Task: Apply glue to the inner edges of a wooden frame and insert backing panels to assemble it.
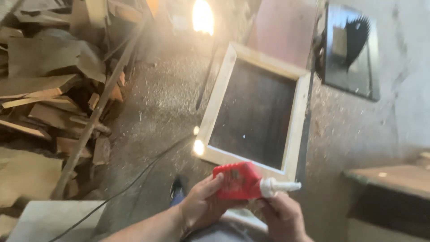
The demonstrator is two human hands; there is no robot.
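Note:
My left hand (202, 204) grips a red squeeze tube (237, 180) of glue or sealant low in the view, fingers wrapped under its body. The tube's white nozzle (280, 186) points right. My right hand (283, 217) sits just under the nozzle, thumb and fingers touching its white base. Behind the tube stands a pale wooden frame (218, 94) with a dark panel inside, tilted on the floor.
A heap of scrap boards (49, 89) and a long pole (96, 112) fill the left. A black cable (143, 172) runs across the sawdust-covered floor. A saw blade (357, 33) shows at upper right. A bench top (394, 175) is at right, a pale slab (53, 219) at lower left.

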